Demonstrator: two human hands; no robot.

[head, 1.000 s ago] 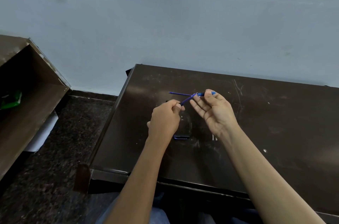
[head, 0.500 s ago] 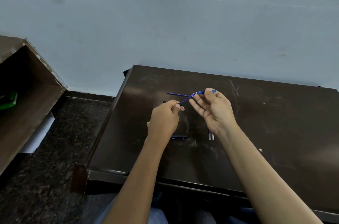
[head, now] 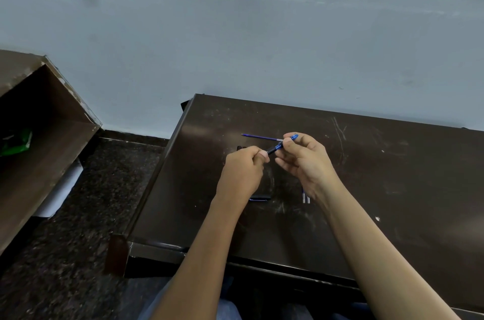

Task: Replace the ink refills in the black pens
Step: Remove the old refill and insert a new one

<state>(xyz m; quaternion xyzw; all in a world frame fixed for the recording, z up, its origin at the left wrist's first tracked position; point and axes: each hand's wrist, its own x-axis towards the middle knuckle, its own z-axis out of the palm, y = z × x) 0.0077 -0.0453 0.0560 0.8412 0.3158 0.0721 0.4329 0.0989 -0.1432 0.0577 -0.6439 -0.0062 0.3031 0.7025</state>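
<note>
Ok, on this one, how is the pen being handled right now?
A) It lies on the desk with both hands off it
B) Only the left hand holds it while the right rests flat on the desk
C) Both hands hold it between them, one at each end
C: the left hand grips the lower end of the pen and the right hand pinches its blue upper end, above the desk.

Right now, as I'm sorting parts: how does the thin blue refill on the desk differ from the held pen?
The thin blue refill lies flat on the dark desk; the black-and-blue pen is held tilted by the left hand and right hand. The refill is slimmer than the pen. Both show blue.
</note>
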